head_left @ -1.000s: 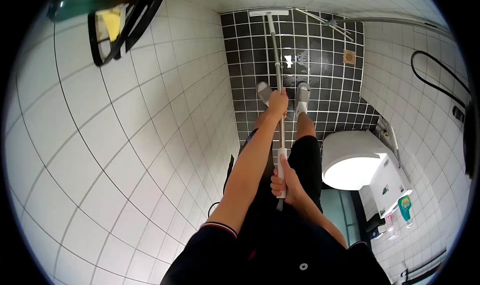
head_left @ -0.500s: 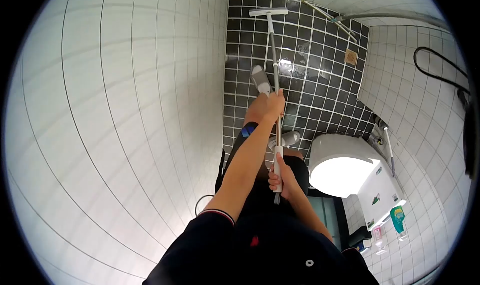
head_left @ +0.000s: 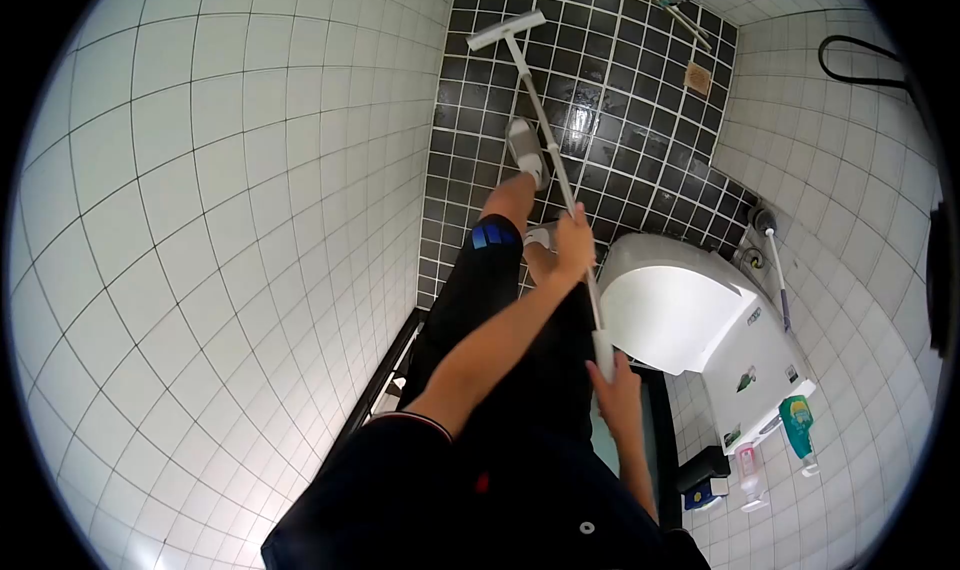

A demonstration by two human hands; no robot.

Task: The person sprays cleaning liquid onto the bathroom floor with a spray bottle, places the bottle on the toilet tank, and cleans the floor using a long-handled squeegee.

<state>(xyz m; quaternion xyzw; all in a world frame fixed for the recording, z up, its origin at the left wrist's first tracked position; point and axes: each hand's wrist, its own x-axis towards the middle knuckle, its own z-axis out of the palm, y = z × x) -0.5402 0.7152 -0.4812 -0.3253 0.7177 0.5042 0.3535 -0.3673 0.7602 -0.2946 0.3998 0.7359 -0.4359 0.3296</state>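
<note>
A long squeegee with a white crosswise head slants over the dark tiled floor, its head near the upper left of the floor. My left hand is wrapped round the middle of the metal pole. Lower down, my right hand holds the white grip at the pole's end, with its thumb along the grip. Wet patches shine on the floor to the right of the pole. The head looks turned at an angle, and whether it touches the floor I cannot tell.
A white toilet stands right of my legs, with a brush beside it. Green and pink bottles are at the lower right. A drain and thin poles lie at the upper right. A white tiled wall is on the left.
The squeegee head has moved left and tilted, while its grip end has swung right with both my hands. My feet and legs have shifted, and the view has turned.
</note>
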